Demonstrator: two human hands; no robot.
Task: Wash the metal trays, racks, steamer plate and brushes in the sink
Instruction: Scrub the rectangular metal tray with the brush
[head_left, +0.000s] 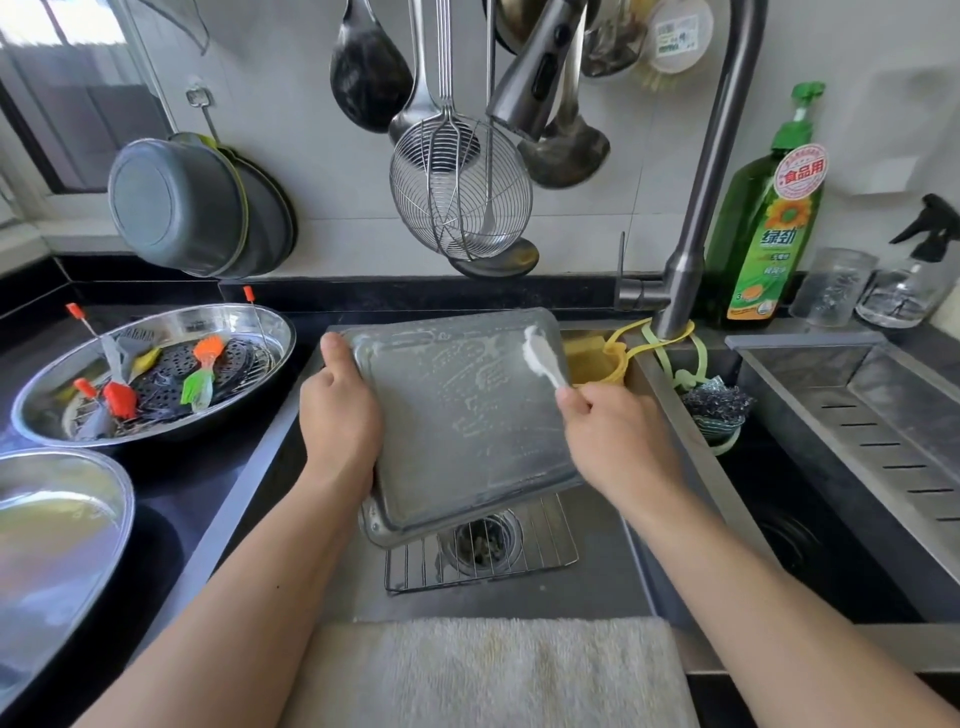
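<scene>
Metal tray (462, 415) tilted over sink (597, 587), underside up, likely so suds drain. Left hand (337, 415) grips its left edge to steady it; right hand (618, 431) closes around white brush (540, 356), bristles on top-right corner. Wire rack (483, 566) lies beneath.

**My sink corner, for anyone curious**

Pale tiled wall (332, 156) behind everything, with ladles and a wire skimmer (460, 189) hanging off it, plus a grey pot (174, 208) and a couple of pans on hooks. Black countertop (171, 499) runs round the left side. Daylight comes in from the window (67, 78) up in the left corner, so it's pretty bright. Tall grey faucet (701, 182) in the middle, green dish soap bottle (769, 218) and a spray bottle (914, 275) to the right. A cream towel (488, 670) lies over the front edge.
</scene>
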